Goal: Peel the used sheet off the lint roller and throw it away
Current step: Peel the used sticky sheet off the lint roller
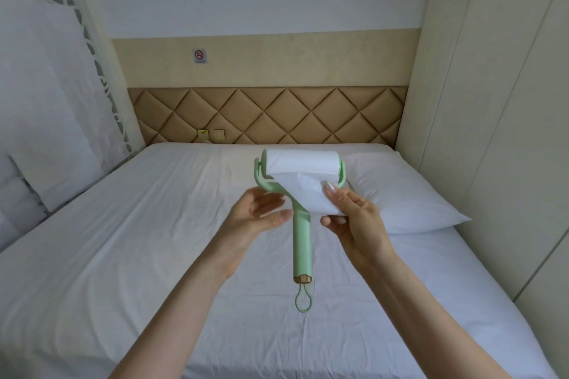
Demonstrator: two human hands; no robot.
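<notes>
A pale green lint roller (301, 243) with a white paper roll (300, 161) is held above the bed, roll end away from me, with its loop hanging down. My left hand (258, 215) grips it at the neck just under the fork, fingers behind and thumb against the handle. A white used sheet (308, 194) is partly peeled off the roll and hangs toward me. My right hand (351, 215) pinches the sheet's lower right corner between thumb and fingers.
A bed with a white sheet (154, 240) fills the view below my hands. A white pillow (406, 194) lies at the right by the tan quilted headboard (268, 115). Cream cupboard panels (492, 101) stand on the right, and a white curtain (46, 101) hangs on the left.
</notes>
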